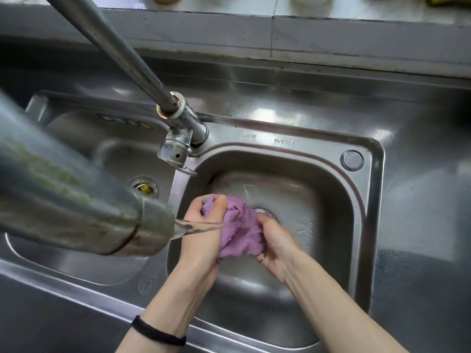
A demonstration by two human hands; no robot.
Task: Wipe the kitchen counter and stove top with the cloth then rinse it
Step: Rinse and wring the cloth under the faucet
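Observation:
A wet purple cloth [240,231] is bunched between both hands over the right basin of a steel double sink [367,225]. My left hand [204,233] grips its left side, thumb and fingers curled over the top. My right hand [276,247], with a ring on one finger, clutches its right side near the drain. Water streams from the faucet spout [153,230] at the left onto the cloth and my left hand.
The faucet's long pipe [114,52] crosses the upper left, with its base and lever [178,149] on the divider between basins. The left basin has a drain strainer [143,187] holding scraps. Steel counter [420,123] surrounds the sink; a tiled ledge [305,31] runs behind.

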